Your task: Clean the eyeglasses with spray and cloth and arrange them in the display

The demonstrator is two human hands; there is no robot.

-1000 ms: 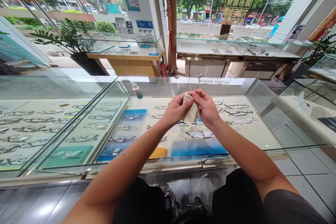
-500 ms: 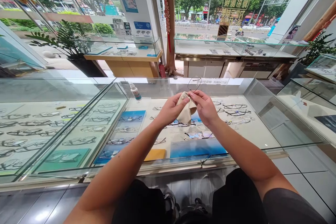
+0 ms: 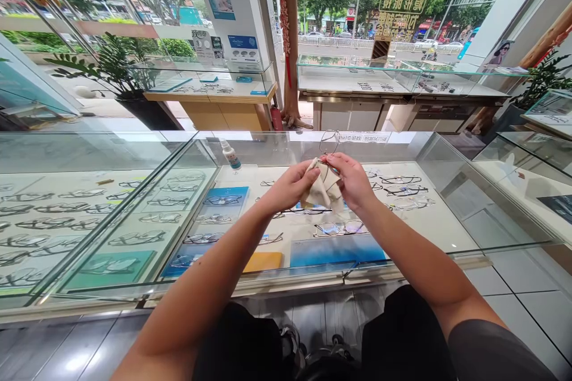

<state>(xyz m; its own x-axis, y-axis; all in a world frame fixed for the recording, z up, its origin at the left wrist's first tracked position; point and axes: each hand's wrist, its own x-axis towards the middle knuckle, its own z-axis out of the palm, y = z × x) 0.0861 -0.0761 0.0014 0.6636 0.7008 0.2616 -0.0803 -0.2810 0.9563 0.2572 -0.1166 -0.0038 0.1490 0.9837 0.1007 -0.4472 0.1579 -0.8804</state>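
My left hand (image 3: 291,186) is closed on a beige cleaning cloth (image 3: 322,189), which hangs down between my two hands. Thumb and fingers of my right hand (image 3: 351,177) pinch a pair of thin-rimmed eyeglasses (image 3: 329,141) at the cloth's upper edge. One lens rim sticks up above my fingertips; the rest of the frame is hidden by cloth and fingers. Both hands are held over a glass display counter (image 3: 384,259). A small spray bottle (image 3: 230,155) with a white top stands on the counter, left of my hands.
Rows of eyeglasses (image 3: 404,190) lie under the counter's glass. Blue display boards (image 3: 337,253) and an orange case (image 3: 263,261) are inside too. Further showcases (image 3: 357,77) stand by the windows, with a potted plant (image 3: 120,74) at the left and a wooden trunk (image 3: 289,41) between them.
My right hand has shifted slightly and its fingers are a little more spread. The cloth has changed its folds, and the raised lens rim has turned somewhat.
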